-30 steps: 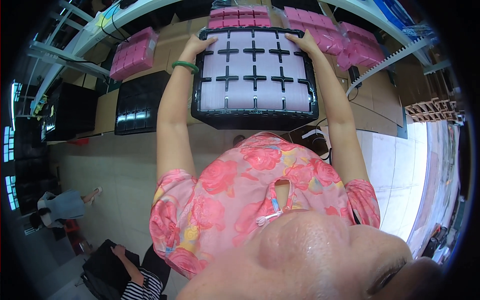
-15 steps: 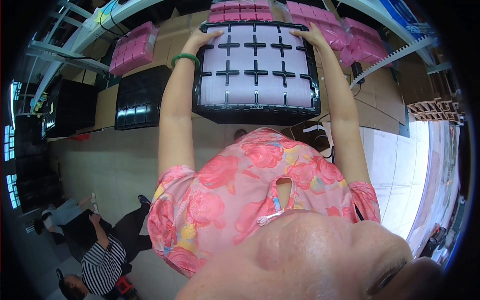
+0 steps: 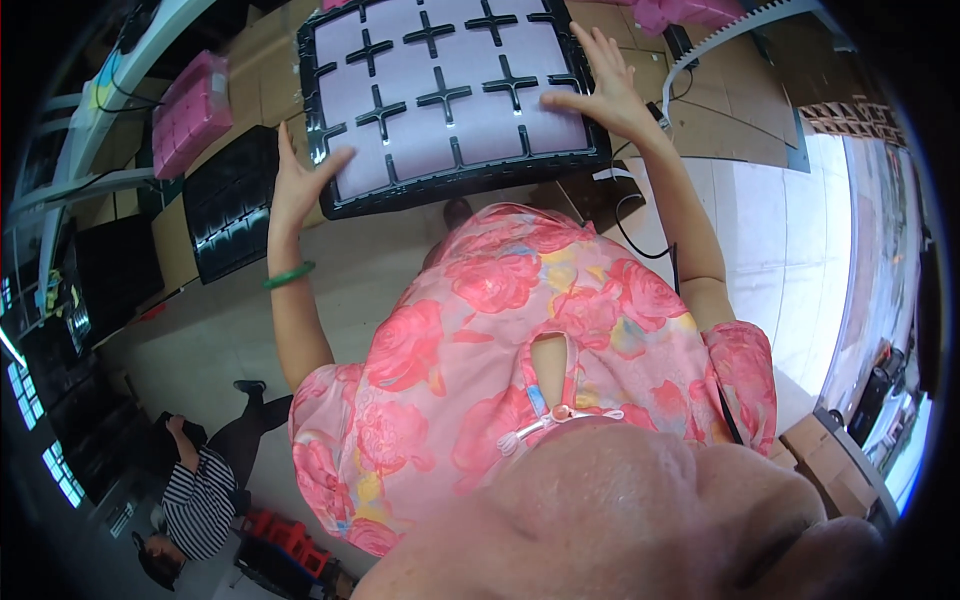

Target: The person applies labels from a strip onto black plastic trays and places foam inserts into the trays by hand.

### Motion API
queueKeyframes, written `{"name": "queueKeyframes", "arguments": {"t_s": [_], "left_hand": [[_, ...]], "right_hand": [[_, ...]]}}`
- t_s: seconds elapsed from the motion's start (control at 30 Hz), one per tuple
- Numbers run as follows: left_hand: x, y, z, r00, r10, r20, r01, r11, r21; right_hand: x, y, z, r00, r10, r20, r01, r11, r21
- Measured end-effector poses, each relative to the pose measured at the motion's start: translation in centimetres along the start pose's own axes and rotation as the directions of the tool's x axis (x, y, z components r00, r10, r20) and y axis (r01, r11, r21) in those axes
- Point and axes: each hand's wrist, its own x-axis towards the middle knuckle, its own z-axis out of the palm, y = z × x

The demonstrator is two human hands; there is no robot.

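Cardboard-covered table [image 3: 720, 110]. Black-gridded tray [image 3: 450, 95] over near edge. Dark tray [image 3: 232, 205] left of it, pink block [image 3: 192, 115] beyond. Left hand [image 3: 297, 185], right hand [image 3: 612, 100] flank gridded tray: fingers splayed, not clasping; exact contact unclear. Black cable [image 3: 641, 247] near right hand.

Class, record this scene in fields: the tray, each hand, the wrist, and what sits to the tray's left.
Tray: black rim, black crosses over a pale lilac surface
Left hand: open, at tray's left edge
Right hand: fingers spread, at right edge
Grip: contact unclear
Left wrist: green bracelet
Further left: pink block, another black tray
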Motion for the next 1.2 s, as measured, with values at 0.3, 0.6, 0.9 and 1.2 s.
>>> {"name": "queueKeyframes", "arguments": {"t_s": [0.3, 0.6, 0.9, 1.2], "left_hand": [[-1.3, 1.3, 0.7, 0.993, 0.09, 0.071, -0.1, 0.984, 0.145], [-1.0, 1.6, 0.3, 0.976, 0.036, 0.215, -0.056, 0.994, 0.09], [-0.1, 1.1, 0.2, 0.975, 0.144, 0.166, -0.211, 0.826, 0.522], [-3.1, 2.7, -1.8, 0.942, 0.081, 0.325, -0.095, 0.995, 0.026]], "right_hand": [[-2.1, -0.9, -0.2, 0.984, -0.053, 0.168, 0.056, 0.998, -0.014], [-1.9, -0.5, 0.2, 0.984, -0.053, 0.169, 0.052, 0.999, 0.006], [-2.5, -0.8, -0.7, 0.965, -0.153, 0.213, 0.177, 0.98, -0.096], [-2.5, -0.3, -3.6, 0.987, -0.139, -0.085, 0.13, 0.986, -0.103]]}}
